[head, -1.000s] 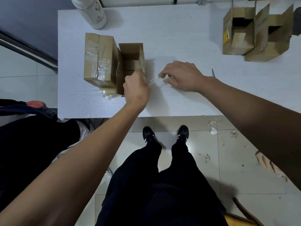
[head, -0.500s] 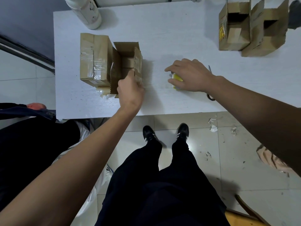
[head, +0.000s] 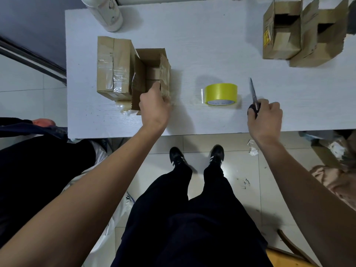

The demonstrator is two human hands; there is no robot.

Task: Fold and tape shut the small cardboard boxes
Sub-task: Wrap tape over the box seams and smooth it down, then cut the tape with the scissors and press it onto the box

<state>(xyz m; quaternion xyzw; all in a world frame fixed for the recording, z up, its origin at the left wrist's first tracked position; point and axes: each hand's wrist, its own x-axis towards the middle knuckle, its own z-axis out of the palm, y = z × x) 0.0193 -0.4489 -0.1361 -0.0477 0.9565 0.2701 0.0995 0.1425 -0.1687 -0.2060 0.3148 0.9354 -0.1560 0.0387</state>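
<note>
At about ten o'clock on the white surface [head: 192,45] lies a taped box [head: 113,64], its seams glossy with clear tape, so it looks finished and parked out of the way; a pale bottle [head: 104,12] stands beyond it at eleven. Touching its right side is the open box [head: 152,74], mouth up, flaps standing, with tape showing on its right wall. Your left hand [head: 154,108] grips that box at its near right corner, fingers curled round the wall, most likely to steady it and press the strip flat. A scrap of clear film lies on the surface just under the near edges of both boxes. At the centre, well apart from the box, the yellow tape roll [head: 220,94] rests on its side with a short free end sticking out on the left, handy for the next pull. To its right, at about three o'clock, your right hand [head: 265,116] holds the scissors [head: 253,95] by the dark handles, fingers closed round them, blades pointing away from you and, as far as can be seen, closed. At one o'clock, in the far right corner, two unsealed boxes [head: 300,33] wait with their flaps open.
</note>
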